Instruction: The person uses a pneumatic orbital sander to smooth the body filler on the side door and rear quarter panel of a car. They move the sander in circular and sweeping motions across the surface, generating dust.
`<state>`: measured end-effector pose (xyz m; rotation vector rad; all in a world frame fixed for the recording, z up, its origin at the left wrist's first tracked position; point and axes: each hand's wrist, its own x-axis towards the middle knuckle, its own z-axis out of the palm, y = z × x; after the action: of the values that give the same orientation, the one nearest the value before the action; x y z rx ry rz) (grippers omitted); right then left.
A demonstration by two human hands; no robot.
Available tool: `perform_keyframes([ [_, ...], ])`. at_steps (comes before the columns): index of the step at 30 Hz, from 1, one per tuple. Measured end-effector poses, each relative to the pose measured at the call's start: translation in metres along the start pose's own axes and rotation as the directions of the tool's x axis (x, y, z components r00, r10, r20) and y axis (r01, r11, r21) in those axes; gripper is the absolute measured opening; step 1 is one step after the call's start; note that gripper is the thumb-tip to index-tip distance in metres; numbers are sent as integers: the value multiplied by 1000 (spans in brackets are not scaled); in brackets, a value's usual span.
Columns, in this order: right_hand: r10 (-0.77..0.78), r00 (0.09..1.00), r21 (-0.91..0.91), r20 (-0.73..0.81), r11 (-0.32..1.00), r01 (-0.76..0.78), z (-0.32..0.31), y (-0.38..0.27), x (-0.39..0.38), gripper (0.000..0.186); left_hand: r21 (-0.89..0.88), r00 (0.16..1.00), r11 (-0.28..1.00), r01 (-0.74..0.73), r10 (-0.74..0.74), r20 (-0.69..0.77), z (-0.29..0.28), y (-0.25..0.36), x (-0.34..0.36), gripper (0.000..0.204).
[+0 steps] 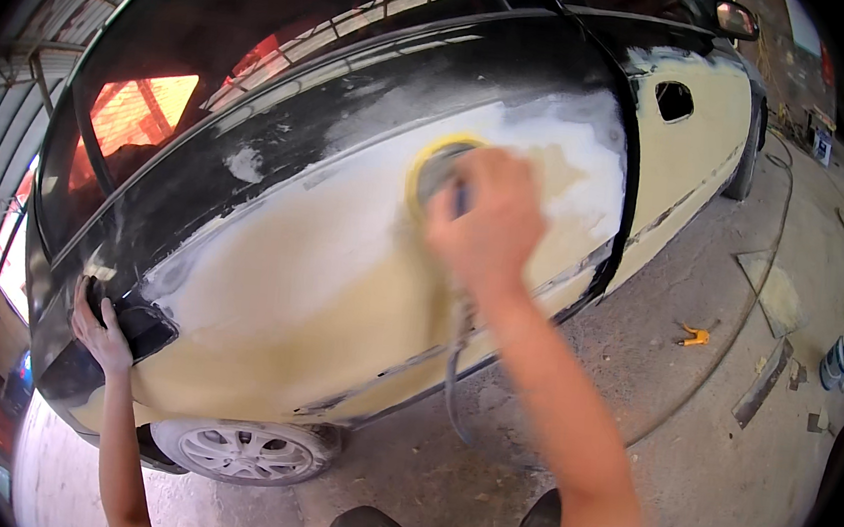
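My right hand (492, 214), slightly blurred, is closed around a round sander (437, 172) with a yellow-edged disc. Its disc lies against the side of a black car (530, 62), on a panel coated with pale yellow filler (314, 354) and whitish dust. A thin grey hose (454, 377) hangs below the sander. At the far left, my left hand (103, 328) rests on the car body with thumb and fingers apart, beside a dark recess (147, 328). No tool shows in it.
A dusty wheel (245, 451) sits below the panel. On the concrete floor at right lie a long hose (725, 360), an orange air blow gun (695, 337), a flat sheet (771, 291) and a bucket (836, 362). The coated front door (704, 138) is farther right.
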<state>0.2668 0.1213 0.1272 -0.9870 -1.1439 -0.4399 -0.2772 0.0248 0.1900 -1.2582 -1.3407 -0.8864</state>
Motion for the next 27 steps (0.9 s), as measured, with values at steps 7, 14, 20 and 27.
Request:
perform_keyframes([
  [7, -414, 908, 165, 65, 902, 400, 15, -53, -37, 15, 58, 999, 998, -19, 17, 33, 4, -8, 3, 56],
  [14, 77, 997, -79, 29, 994, -74, -12, 31, 28, 18, 78, 999, 997, -28, 24, 46, 0, 2, -3, 57],
  [20, -258, 961, 134, 100, 961, 244, 8, -60, -46, 14, -77, 998, 995, 64, -65, -8, -3, 70, -3, 64],
  [27, -155, 987, 265, 32, 954, 141, 26, -124, -66, 9, -878, 960, 473, 78, 201, 193, -45, 289, -91, 109],
])
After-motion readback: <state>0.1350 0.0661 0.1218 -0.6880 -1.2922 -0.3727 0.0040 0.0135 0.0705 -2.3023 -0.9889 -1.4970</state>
